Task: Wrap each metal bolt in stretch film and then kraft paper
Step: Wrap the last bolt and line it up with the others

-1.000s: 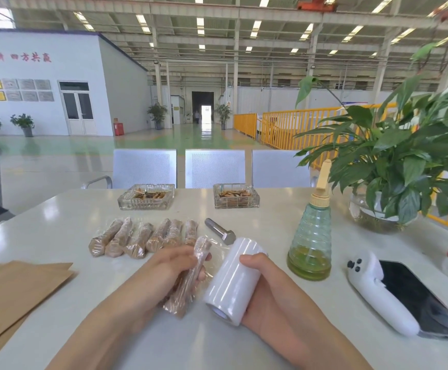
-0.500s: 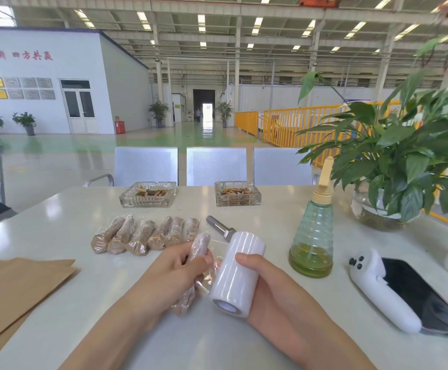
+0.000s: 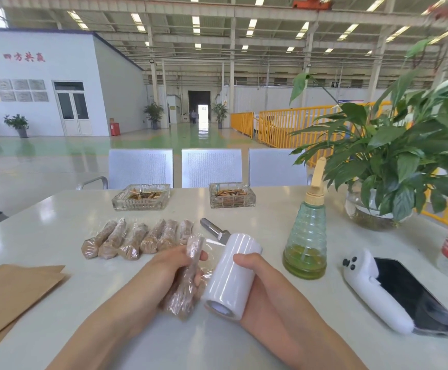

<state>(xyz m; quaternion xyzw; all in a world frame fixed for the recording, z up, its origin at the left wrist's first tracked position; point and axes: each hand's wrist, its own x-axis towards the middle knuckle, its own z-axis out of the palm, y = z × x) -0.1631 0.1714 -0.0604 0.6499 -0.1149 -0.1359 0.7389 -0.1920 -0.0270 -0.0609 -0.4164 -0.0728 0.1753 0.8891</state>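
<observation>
Now wrapped bolt (image 3: 188, 279) raised — film roll (image 3: 230, 276) tilted upright

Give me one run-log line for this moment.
left hand: grips wrapped bolt | right hand: holds film roll | film between them | bare bolt on table, unwrapped

6 wrapped bolts (image 3: 137, 240), 1 bare bolt (image 3: 215, 231), 2 ashtrays (image 3: 141, 200)

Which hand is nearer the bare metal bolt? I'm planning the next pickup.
Right. The right hand, gripping the stretch film roll, sits just below the bare bolt; the left hand, holding a wrapped bolt, is farther left.
</observation>
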